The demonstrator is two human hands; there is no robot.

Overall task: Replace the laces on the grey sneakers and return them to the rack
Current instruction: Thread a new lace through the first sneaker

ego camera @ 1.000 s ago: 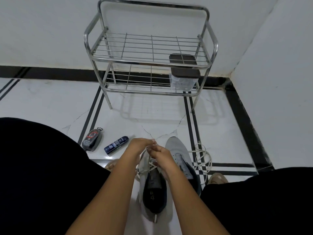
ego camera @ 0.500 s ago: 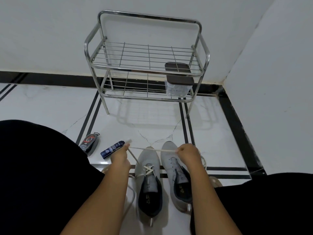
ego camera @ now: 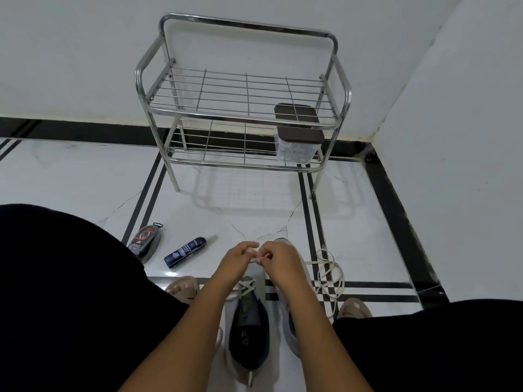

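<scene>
Left hand [ego camera: 239, 257] and right hand [ego camera: 278, 257] meet above the left sneaker's [ego camera: 247, 321] toe, both pinching the white lace [ego camera: 245, 287] ends, probably evening them for threading; steel rack [ego camera: 243, 108] stands beyond.

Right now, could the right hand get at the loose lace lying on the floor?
Probably yes. The loose lace lies on bare floor just right of the right hand with nothing between them, but both hands are pinching the lace on the sneaker, so it must let go first.
</scene>
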